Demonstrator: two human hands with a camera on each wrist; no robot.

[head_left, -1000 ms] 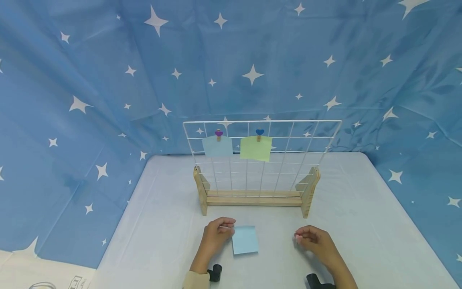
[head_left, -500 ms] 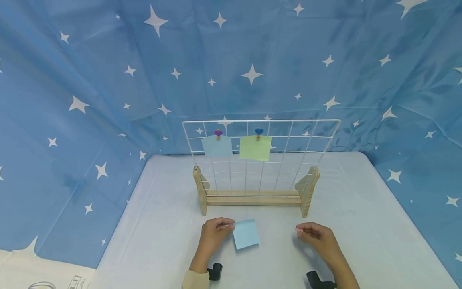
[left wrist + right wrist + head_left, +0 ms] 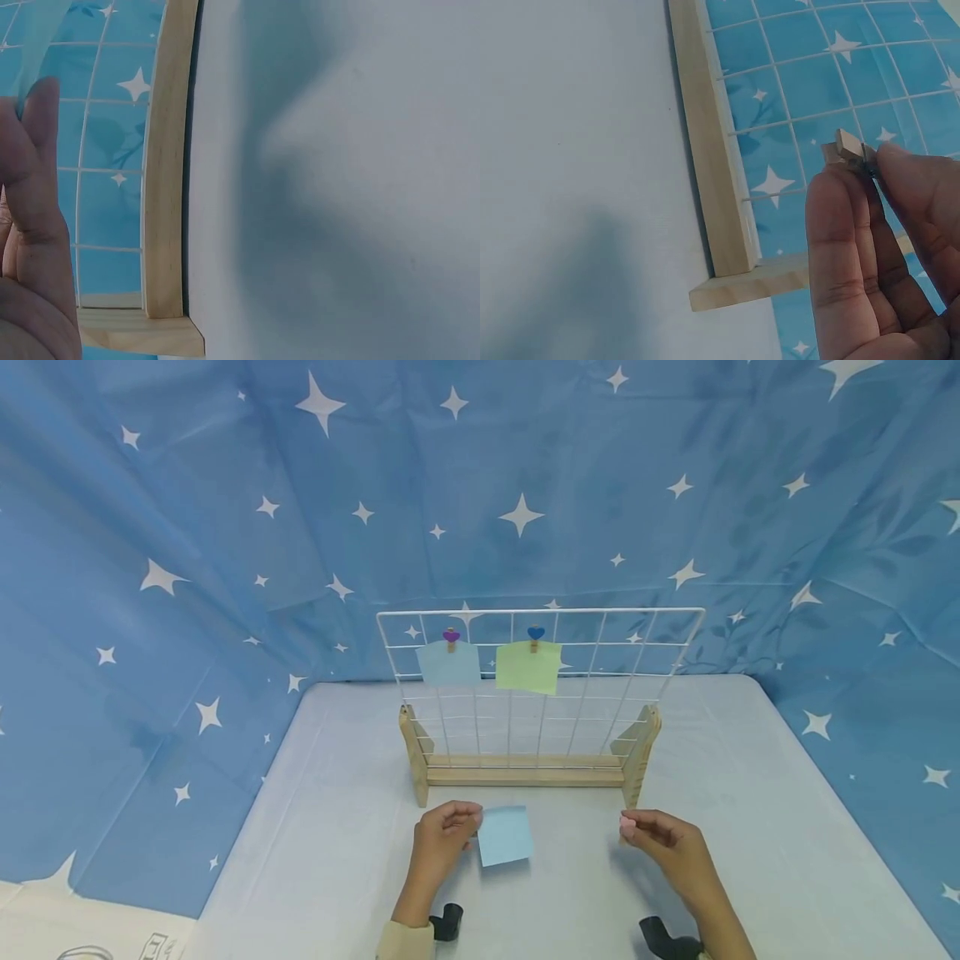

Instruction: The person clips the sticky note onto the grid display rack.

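My left hand [image 3: 440,842] pinches the left edge of a light blue sticky note [image 3: 506,837], held above the table. In the left wrist view a strip of the sticky note [image 3: 39,37] rises from the fingertips. Thumb and fingers of my right hand [image 3: 672,852] pinch a small wooden clothespin [image 3: 849,145]; a pink decoration shows on it in the head view. Behind both hands stands a white wire grid rack [image 3: 592,693] on a wooden base. A blue note [image 3: 450,665] hangs there under a purple-heart clothespin [image 3: 451,639], a green note [image 3: 528,668] under a blue-heart clothespin [image 3: 536,637].
The rack's wooden base [image 3: 525,777] stands on the white table [image 3: 337,860], just beyond the hands. Its right half of wire bears no notes. A blue star-patterned cloth [image 3: 525,460] hangs behind, and a cream printed item [image 3: 90,927] lies at lower left.
The sticky note has risen off the table in my left hand and moved toward the rack. My right hand has moved slightly forward, and the clothespin's pink part shows more clearly.
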